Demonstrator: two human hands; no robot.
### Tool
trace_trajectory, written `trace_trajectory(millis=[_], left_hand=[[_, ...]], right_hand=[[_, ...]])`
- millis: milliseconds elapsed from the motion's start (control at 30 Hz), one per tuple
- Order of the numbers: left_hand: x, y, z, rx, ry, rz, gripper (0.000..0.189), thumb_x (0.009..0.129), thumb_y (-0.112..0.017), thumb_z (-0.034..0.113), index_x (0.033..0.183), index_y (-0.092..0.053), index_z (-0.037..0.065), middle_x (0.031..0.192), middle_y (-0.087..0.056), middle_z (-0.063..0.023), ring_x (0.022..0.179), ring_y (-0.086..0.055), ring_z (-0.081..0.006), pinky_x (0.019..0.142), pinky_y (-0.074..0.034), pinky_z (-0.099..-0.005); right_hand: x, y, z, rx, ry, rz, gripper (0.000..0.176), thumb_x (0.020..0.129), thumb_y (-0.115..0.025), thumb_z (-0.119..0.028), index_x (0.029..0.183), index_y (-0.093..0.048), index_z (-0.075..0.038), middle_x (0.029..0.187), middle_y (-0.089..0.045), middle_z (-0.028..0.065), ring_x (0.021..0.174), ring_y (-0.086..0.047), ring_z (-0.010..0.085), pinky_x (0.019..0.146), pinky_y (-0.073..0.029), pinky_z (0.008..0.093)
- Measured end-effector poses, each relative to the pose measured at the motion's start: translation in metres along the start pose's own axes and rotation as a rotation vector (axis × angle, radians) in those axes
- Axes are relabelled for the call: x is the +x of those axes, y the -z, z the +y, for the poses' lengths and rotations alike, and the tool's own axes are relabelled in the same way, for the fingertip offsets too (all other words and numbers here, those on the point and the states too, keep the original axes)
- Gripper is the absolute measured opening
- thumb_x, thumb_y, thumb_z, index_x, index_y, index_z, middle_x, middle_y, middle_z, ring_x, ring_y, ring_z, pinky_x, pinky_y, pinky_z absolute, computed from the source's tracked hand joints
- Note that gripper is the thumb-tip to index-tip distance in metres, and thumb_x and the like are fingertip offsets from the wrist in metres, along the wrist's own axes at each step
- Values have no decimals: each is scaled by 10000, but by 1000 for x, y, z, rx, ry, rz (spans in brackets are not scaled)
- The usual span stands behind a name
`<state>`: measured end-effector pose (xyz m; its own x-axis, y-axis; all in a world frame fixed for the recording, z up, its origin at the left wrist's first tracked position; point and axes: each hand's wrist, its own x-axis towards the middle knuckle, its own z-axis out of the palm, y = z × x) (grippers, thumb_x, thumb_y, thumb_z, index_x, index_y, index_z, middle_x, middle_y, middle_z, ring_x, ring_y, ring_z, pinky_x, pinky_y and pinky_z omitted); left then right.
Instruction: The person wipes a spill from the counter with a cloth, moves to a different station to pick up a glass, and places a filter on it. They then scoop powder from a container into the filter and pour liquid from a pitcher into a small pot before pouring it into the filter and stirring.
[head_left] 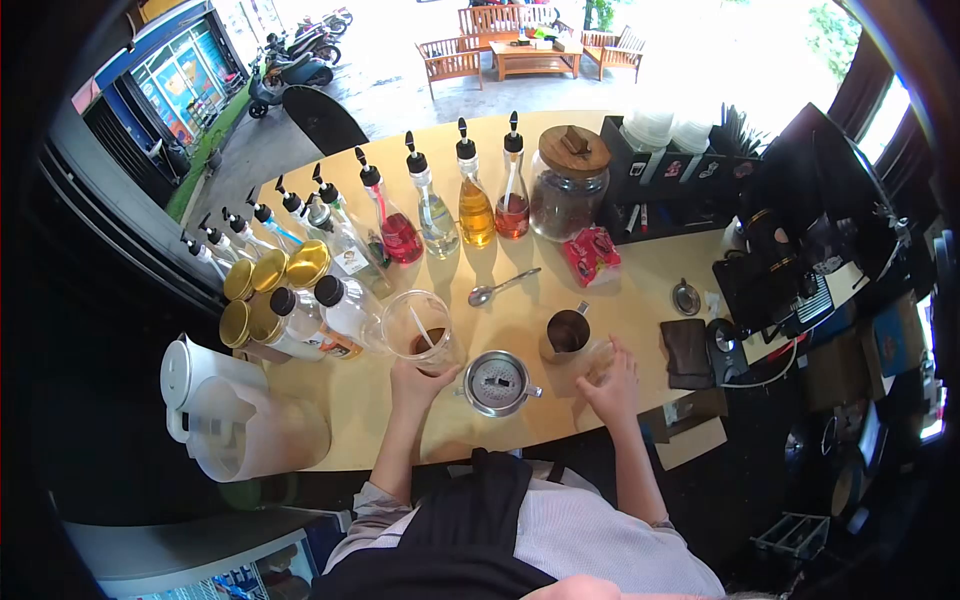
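Observation:
My left hand (422,383) is closed around the lower part of a clear plastic cup (404,312), which has a white straw or stick and some brown liquid in it. My right hand (614,384) has its fingers curled around a small clear glass (597,358), largely covered by the fingers. Between the hands stands a round metal strainer pot (496,384) with side handles and a perforated top. A steel pitcher (568,331) is just left of the small glass. Farther back lies a metal spoon (503,287).
Several pump-topped syrup bottles (438,225) line the far edge, beside a wooden-lidded glass jar (570,190). A red packet (592,256) lies in front. White pitchers (250,425) and capped bottles (352,312) crowd the left. A brown cloth (686,353) and an espresso machine (790,265) are rightward.

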<state>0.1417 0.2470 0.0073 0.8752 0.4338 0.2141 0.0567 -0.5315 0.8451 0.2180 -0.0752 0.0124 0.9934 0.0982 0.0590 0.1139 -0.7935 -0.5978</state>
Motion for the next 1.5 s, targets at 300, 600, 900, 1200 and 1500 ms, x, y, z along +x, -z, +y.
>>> trace_trajectory(millis=[300,600,900,1200,1500], left_hand=[[-23,24,-17,55,-42,-65,729,578,-891,176,1203,-566,-12,1072,-682,-147,1004,-669,-253,876,-529,-362],[-60,42,-23,-127,-45,-8,785,595,-896,157,1269,-522,6,1140,-640,-127,1041,-634,-221,917,-511,-361],[-87,58,-31,106,-158,-6,946,526,-919,409,1289,-503,35,1166,-637,-160,1052,-649,-322,887,-540,-403],[-99,60,-41,366,-330,108,801,660,-834,335,1283,-478,-23,1227,-592,-222,1091,-613,-371,918,-520,-424],[-103,64,-38,288,-282,97,806,675,-815,335,1308,-459,-14,1250,-580,-229,1115,-599,-375,949,-501,-423]], right_hand=[[-25,-21,-16,-187,-158,-89,1009,660,-812,-377,1491,-275,-180,1390,-436,160,1300,-395,381,1040,-335,570],[-72,22,-106,608,468,254,387,758,-707,17,1136,-646,-38,1088,-652,132,920,-651,255,782,-523,315],[-97,8,-223,79,1047,-240,333,778,-651,-5,1110,-633,-13,1018,-657,162,856,-675,283,754,-562,356],[-98,-20,-240,-160,841,-607,114,761,-600,4,850,-643,61,889,-648,226,851,-668,351,773,-550,418],[-103,-15,-240,-61,874,-664,78,743,-610,-11,775,-643,52,841,-655,214,822,-662,362,741,-541,416]])
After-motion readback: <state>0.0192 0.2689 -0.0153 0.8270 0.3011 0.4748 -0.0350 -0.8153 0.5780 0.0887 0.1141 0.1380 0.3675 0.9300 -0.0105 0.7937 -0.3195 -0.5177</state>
